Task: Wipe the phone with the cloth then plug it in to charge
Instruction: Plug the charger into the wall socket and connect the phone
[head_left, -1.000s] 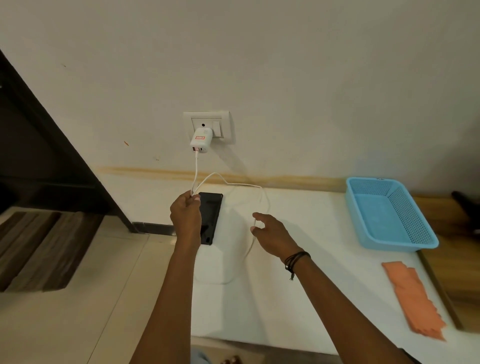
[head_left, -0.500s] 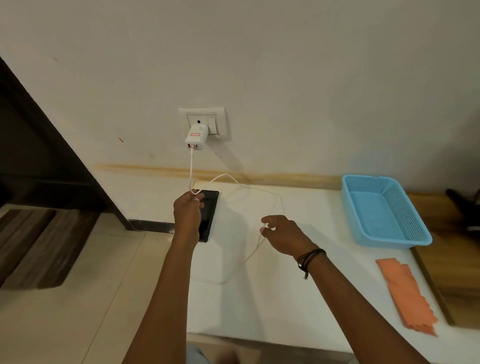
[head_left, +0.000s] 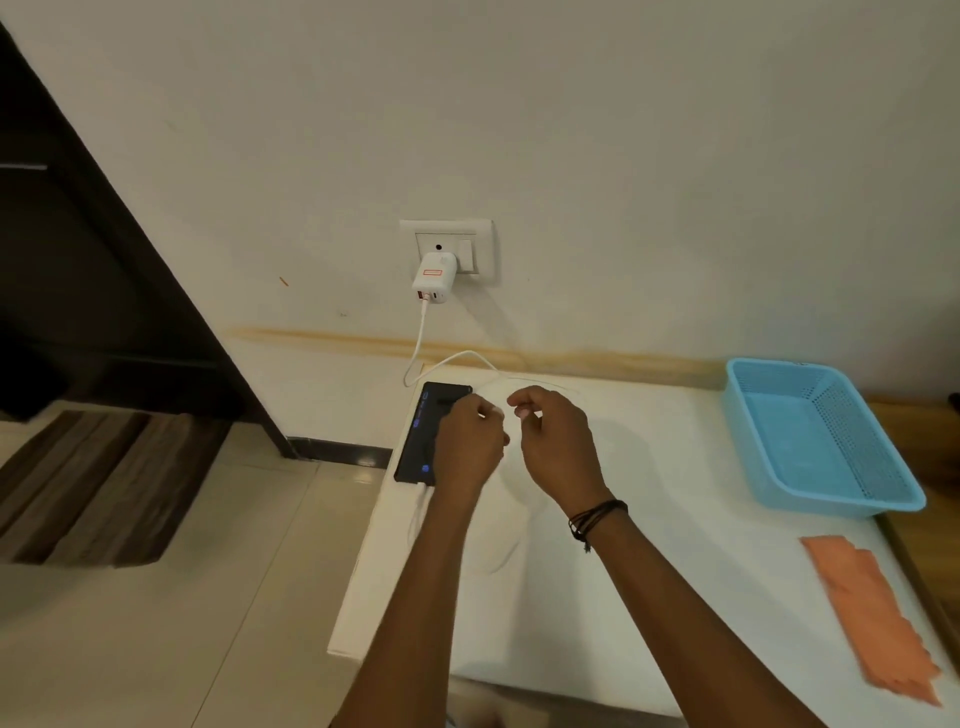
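Observation:
The black phone lies flat at the left edge of the white table, its screen lit with small blue marks. A white charging cable hangs from the white charger in the wall socket, loops over the table and enters the phone's near end. My left hand hovers over the phone's right half and hides it, fingers pinched on a bit of cable. My right hand is close beside it, also pinched on the cable. The orange cloth lies at the table's near right.
An empty blue plastic basket stands at the table's far right. A wooden surface borders the table on the right. Left of the table are pale floor tiles, a striped brown mat and a dark doorway.
My two hands have come together above the phone, the right one moving left. The phone's screen, dark before, now shows blue marks. The cable's slack has shifted.

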